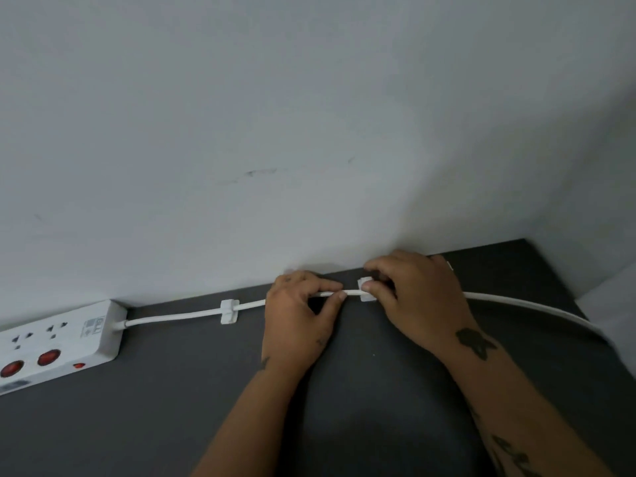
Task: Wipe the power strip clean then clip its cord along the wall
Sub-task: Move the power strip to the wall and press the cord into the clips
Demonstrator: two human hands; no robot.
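Head view: the power strip (58, 346) lies at the lower left of the frame on the dark surface (172, 425), its far end touching the foot of the wall (309, 132). Its white casing shows no obvious grime, and no cloth is in view. The wiping step therefore appears complete, though this cannot be confirmed.

The cord (172, 316) leaves the right end of the strip and runs rightward along the wall foot. A first clip (229, 311), left of centre, already encloses the cord, and the run between strip and clip lies nearly straight.

The second clip (365, 289) sits at centre frame, just beside the wall foot. The left hand (296, 318) pinches the cord between thumb and forefinger just to the left of this clip. The right hand (416, 297) grips the clip itself, thumb on its near face and fingers curled over its far side. Whether the cord is fully seated in the clip cannot be determined, as the fingers cover the latch.

Beyond the right hand, the cord lies unclipped, curving in a loose arc toward the right edge of the frame.

Assessment: the clipping stage is roughly midway. Remaining work:

1. Close the second clip on the cord.
2. Straighten the free arc against the wall.
3. Secure it with further clips, if any are available; none are visible.
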